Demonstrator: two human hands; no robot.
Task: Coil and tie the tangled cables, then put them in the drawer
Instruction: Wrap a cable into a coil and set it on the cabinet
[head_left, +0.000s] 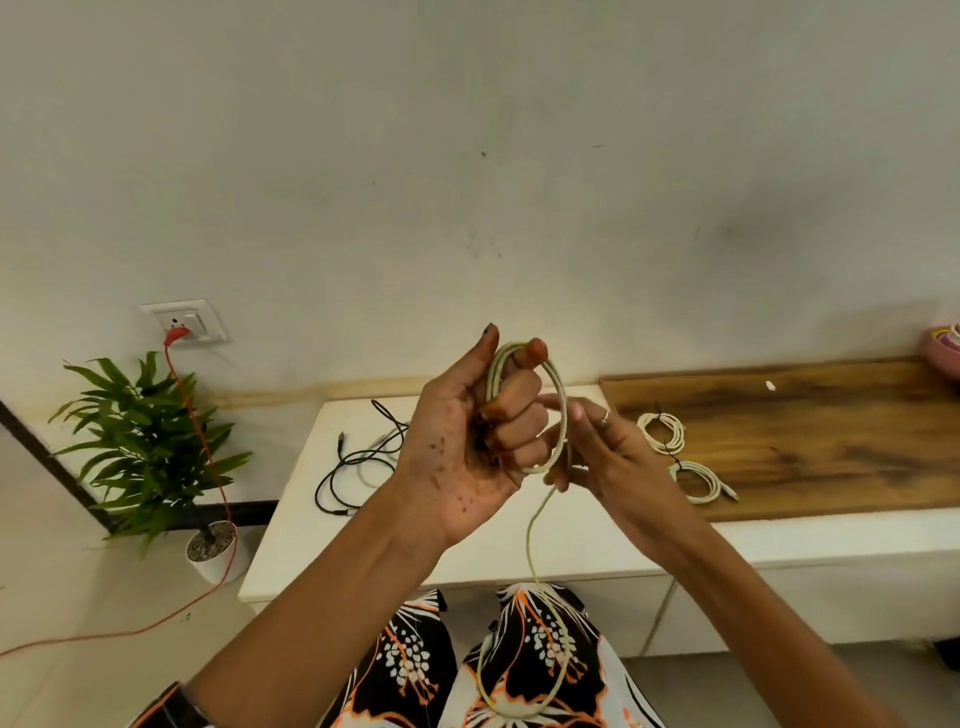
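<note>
Left hand (467, 431) fisted, fingers (519, 415) clamped on pale green cable coil (558, 395) held above counter (322, 530). Right hand (618, 462) at 3 o'clock of coil, fingers pinched on strand at its lower edge. Loose tail (530, 540) drops toward lap, loops there. To wind well, I'd say: match loop size, feed slack without twist. Black cables (358, 457) lie tangled at 9 o'clock; two tied coils (662, 432) on wooden board (831, 431) at 3 o'clock. Drawer not seen.
</note>
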